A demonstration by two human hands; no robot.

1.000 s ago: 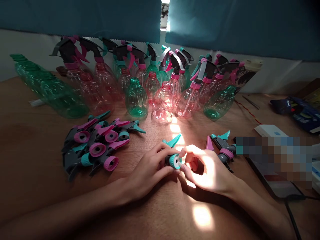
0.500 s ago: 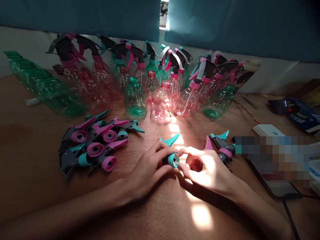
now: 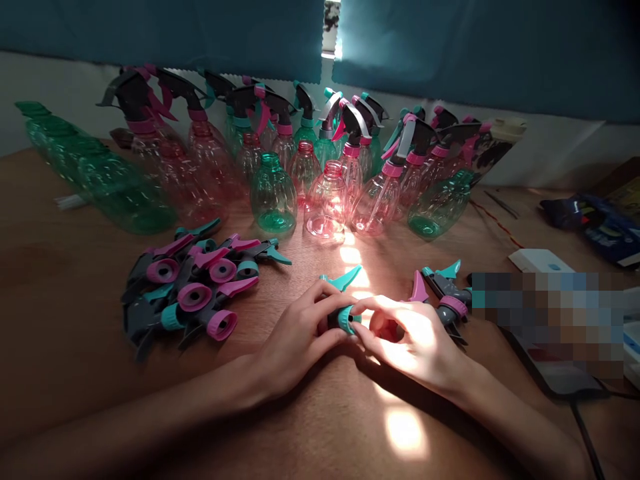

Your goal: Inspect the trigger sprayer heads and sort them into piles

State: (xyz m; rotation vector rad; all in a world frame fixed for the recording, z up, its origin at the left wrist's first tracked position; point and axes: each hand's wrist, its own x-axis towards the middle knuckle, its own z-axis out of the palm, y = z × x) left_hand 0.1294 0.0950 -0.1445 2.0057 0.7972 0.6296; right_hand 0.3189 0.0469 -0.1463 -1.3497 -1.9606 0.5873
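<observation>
My left hand (image 3: pixel 300 337) is wrapped round a grey spray-trigger head (image 3: pixel 344 313) with a teal trigger and a teal screw collar, resting on the wooden table (image 3: pixel 65 280). The fingers of my right hand (image 3: pixel 410 337) pinch at the open end of that collar; what they hold there is too small to make out. A patch of sunlight falls across my right hand. Two more trigger heads (image 3: pixel 443 293), teal and pink, lie just right of my right hand.
A pile of several pink and teal trigger heads (image 3: pixel 193 290) lies at the left. Behind stand several clear pink and green bottles (image 3: pixel 325 200), some with triggers fitted. Stacked green bottles (image 3: pixel 100 177) lie at far left. A phone with cable (image 3: pixel 555 373) sits at right.
My right fingertips have closed in on the teal collar, covering its opening. Both hands have shifted only slightly; the trigger head stays in my left hand.
</observation>
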